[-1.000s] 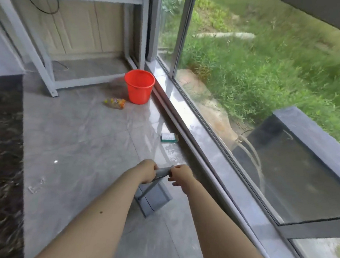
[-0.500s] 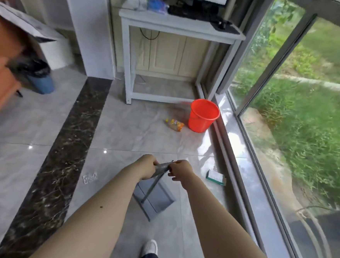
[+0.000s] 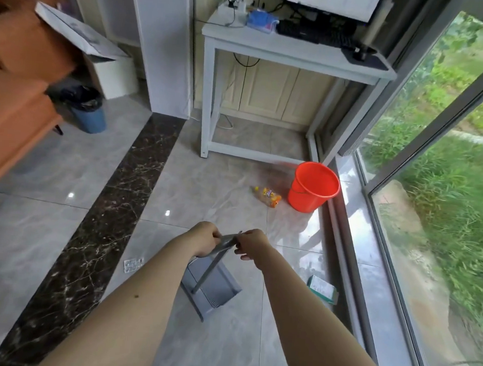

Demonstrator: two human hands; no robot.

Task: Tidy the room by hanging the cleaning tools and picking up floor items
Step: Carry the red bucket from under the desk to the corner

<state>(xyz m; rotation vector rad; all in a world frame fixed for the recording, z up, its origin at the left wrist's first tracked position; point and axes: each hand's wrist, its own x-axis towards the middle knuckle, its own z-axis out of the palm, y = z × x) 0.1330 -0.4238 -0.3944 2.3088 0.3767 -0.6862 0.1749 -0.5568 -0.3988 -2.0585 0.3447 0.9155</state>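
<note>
Both hands grip the top of the dustpan's handle — left hand (image 3: 203, 238) wrapped round it, right hand (image 3: 251, 243) pinching its end. The dustpan (image 3: 213, 288) hangs just below them, its long handle slanting down to the pan near the floor. Floor litter lies beyond: a snack packet (image 3: 268, 196) ahead and rightward beside the orange bucket (image 3: 313, 188), nearer the right hand — a small box (image 3: 322, 289) lower right.

Grey tiled floor (image 3: 45, 226), white desk (image 3: 287, 47), window (image 3: 450, 169).

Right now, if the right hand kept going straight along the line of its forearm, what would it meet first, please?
Probably the left hand, just beyond the right hand on the dustpan handle. Depth is unclear.
</note>
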